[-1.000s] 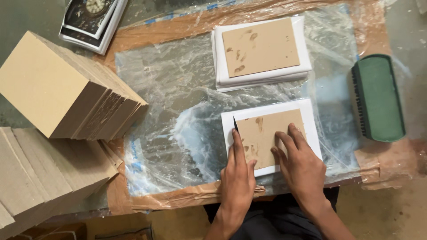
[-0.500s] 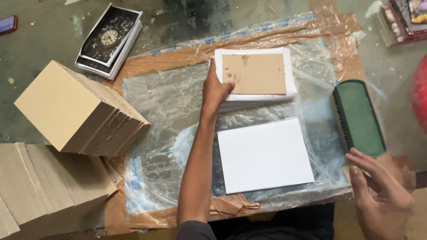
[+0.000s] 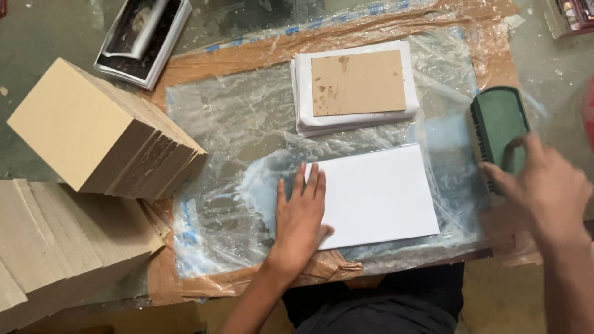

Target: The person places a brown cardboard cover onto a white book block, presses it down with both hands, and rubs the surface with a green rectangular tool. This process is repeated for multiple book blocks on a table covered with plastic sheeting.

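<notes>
A blank white sheet (image 3: 377, 195) lies on a glue-smeared clear plastic film (image 3: 229, 130) over brown paper. My left hand (image 3: 301, 216) rests flat on the sheet's left edge, fingers spread. My right hand (image 3: 543, 185) reaches over the near end of a dark green brush (image 3: 498, 127) at the right, fingers around its edge; the hand is blurred. Behind the sheet sits a stack of white sheets (image 3: 356, 117) topped by a brown card (image 3: 357, 82).
A leaning pile of brown cardboard pieces (image 3: 93, 130) stands at the left, with another pile (image 3: 55, 247) in front of it. A box holding dark items (image 3: 142, 37) lies at the back left. Brown paper (image 3: 247, 281) crumples along the near edge.
My left hand came back from the far stack and now lies flat on the white sheet's left edge. My right hand rose from the near right onto the green brush.
</notes>
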